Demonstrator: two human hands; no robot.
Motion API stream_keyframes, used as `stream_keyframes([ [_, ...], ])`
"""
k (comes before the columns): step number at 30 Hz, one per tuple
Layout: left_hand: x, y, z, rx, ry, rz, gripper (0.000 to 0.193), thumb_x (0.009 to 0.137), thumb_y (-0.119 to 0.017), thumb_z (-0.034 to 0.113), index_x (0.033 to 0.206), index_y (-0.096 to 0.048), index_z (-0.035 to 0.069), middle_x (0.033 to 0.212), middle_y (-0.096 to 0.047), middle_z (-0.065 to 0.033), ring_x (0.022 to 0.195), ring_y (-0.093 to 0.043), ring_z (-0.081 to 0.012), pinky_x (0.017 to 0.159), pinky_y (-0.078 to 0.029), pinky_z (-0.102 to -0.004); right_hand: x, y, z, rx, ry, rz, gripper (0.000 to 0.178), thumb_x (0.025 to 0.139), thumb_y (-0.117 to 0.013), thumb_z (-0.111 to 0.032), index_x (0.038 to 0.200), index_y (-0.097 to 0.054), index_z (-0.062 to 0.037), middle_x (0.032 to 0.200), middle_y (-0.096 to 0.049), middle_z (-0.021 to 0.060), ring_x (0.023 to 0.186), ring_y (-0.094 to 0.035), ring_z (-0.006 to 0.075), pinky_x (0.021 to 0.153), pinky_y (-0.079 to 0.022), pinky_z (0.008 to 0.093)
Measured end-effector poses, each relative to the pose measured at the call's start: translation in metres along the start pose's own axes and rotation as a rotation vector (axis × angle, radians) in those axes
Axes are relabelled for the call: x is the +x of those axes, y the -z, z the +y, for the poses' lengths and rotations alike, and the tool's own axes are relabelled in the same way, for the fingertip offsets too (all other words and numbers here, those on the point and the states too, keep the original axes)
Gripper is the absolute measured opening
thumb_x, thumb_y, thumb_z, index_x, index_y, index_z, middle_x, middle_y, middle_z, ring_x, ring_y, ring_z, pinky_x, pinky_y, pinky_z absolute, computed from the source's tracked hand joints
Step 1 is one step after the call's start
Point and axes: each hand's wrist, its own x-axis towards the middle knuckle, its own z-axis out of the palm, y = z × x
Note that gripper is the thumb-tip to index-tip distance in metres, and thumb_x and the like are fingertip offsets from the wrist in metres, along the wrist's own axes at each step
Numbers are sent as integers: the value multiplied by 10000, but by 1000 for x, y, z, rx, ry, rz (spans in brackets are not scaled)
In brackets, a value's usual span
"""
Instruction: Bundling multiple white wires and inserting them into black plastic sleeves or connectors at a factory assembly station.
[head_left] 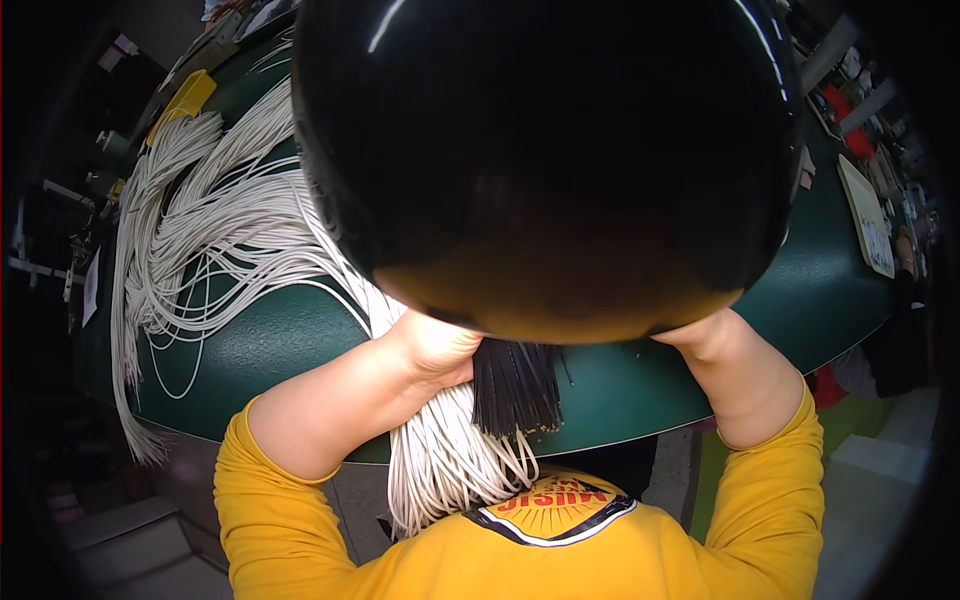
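A large glossy black dome [560, 150] fills the upper middle of the head view and covers the fingers of both hands. My left hand [445, 345] shows only its heel and wrist, lying against a thick bundle of white wires [455, 445] that hangs over the table's near edge. Right beside that hand, a bundle of short black wires [515, 390] comes out from under the dome, cut ends toward me. Of my right hand [700, 335], just the wrist side shows at the dome's lower right rim; what it touches is hidden.
Long white wires [220, 240] spread in loose loops across the left of the green table [640, 390], some drooping off its edge. A yellow tray [190, 95] stands at the far left. At the right edge lies a pale tray [866, 220] with small parts.
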Motion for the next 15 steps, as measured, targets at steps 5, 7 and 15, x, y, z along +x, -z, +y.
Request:
stream_keyframes([
  [5,3,-14,5,-35,22,-156,245,710,-551,-24,952,-512,-18,837,-558,-93,693,-588,-157,637,-497,-263,-7,2,-25,252,-255,-36,237,852,-459,-207,707,-503,-25,558,-494,30,377,-307,18,357,-238,159],
  [7,2,-11,6,6,26,-192,243,701,-564,-19,939,-510,-16,834,-549,-84,684,-582,-150,635,-498,-264,-4,2,-20,258,-295,-87,241,856,-455,-210,708,-505,-26,543,-489,32,377,-309,17,352,-234,159],
  [15,3,-4,3,-42,7,-219,226,716,-578,22,931,-529,-30,816,-561,-113,713,-567,-184,660,-474,-284,-9,1,-7,171,-44,-69,179,824,-513,-169,759,-531,-3,606,-536,36,416,-394,33,398,-313,160],
])
